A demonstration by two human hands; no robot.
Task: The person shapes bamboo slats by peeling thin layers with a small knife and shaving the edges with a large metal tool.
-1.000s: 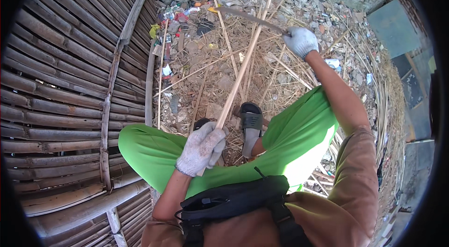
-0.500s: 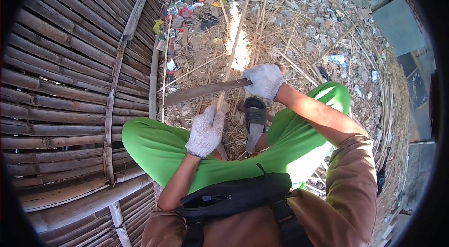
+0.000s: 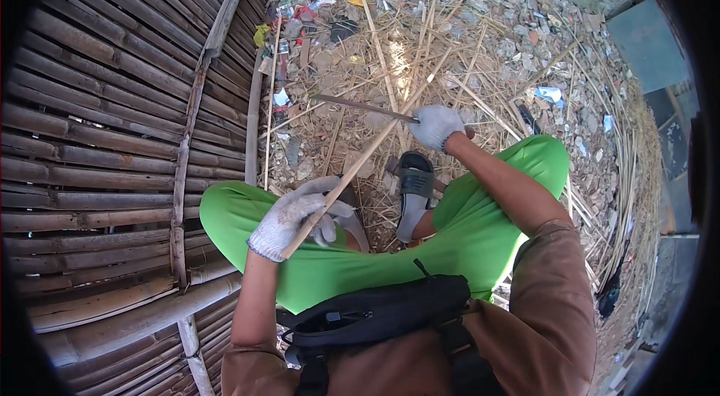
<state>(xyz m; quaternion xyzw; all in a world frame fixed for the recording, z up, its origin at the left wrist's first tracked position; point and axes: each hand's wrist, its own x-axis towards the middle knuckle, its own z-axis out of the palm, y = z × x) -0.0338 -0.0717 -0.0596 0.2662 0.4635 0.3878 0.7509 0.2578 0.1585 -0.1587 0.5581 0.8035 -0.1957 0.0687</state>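
My left hand point(image 3: 291, 217), in a white knitted glove, holds the near end of a long pale bamboo strip point(image 3: 360, 163). The strip lies across the palm, with the fingers loosely bent and partly apart around it. It slants away to the far right. My right hand point(image 3: 437, 127), gloved too, is closed around the handle of a machete point(image 3: 360, 104). The blade points left and shows nearly edge-on. It crosses the strip just left of my right hand; I cannot tell whether they touch.
A bamboo slat wall point(image 3: 112, 133) rises on the left. Rubble, litter and several loose bamboo strips point(image 3: 375, 36) cover the ground ahead. My sandalled foot point(image 3: 416, 182) is below the blade. A long bundle of thin strips point(image 3: 622, 201) lies at right.
My left hand has moved left and nearer, its fingers loosening. The strip has swung to a steeper slant toward the right. The machete has turned from broadside to edge-on.
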